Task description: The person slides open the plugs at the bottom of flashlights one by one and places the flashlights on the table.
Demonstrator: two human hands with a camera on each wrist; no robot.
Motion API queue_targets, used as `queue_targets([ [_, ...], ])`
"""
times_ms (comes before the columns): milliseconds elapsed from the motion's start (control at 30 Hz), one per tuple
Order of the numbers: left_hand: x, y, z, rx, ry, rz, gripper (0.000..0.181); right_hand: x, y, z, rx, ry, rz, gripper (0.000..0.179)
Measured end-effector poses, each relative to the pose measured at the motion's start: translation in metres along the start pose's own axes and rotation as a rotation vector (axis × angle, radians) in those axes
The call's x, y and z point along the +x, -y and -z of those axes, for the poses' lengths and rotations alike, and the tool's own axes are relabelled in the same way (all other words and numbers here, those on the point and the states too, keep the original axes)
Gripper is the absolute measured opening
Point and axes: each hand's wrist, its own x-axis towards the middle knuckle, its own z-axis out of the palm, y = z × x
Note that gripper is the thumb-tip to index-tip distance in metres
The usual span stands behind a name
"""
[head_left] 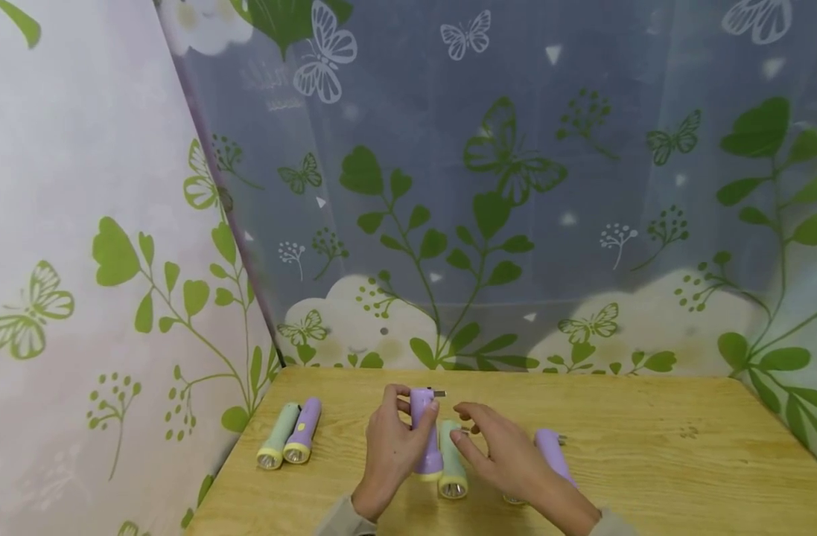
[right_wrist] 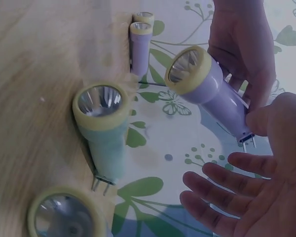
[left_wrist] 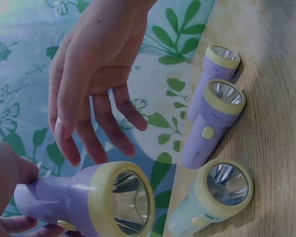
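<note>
My left hand [head_left: 393, 450] grips a purple flashlight [head_left: 421, 432] by its body, its yellow-rimmed lens end down in the head view. Two metal prongs stick out near the tail of this flashlight, seen in the right wrist view beside my right palm. My right hand [head_left: 505, 454] is just to its right, fingers loosely bent and apart, holding nothing. Between the hands a mint-green flashlight [head_left: 453, 469] lies on the table, its prongs also out [right_wrist: 101, 184].
At the table's left, a green flashlight [head_left: 278, 437] and a purple one [head_left: 304, 430] lie side by side. Two more purple flashlights [left_wrist: 202, 140] are right of the green one, partly behind my right arm in the head view. Patterned curtains [head_left: 549, 246] border the wooden table [head_left: 683, 447].
</note>
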Motion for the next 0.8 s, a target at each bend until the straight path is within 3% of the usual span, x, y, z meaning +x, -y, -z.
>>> queue_targets([
  [367, 0.000, 0.005, -0.002, -0.023, 0.014, 0.032, 0.040, -0.009, 0.008, -0.022, 0.115, 0.082, 0.043, 0.045],
  [667, 0.003, 0.006, 0.001, -0.041, 0.006, 0.034, 0.040, -0.010, 0.013, -0.032, 0.152, 0.072, 0.016, 0.032],
  [800, 0.004, 0.006, 0.002, -0.025, -0.011, 0.038, 0.037, -0.012, 0.014, -0.037, 0.170, 0.025, 0.071, 0.022],
])
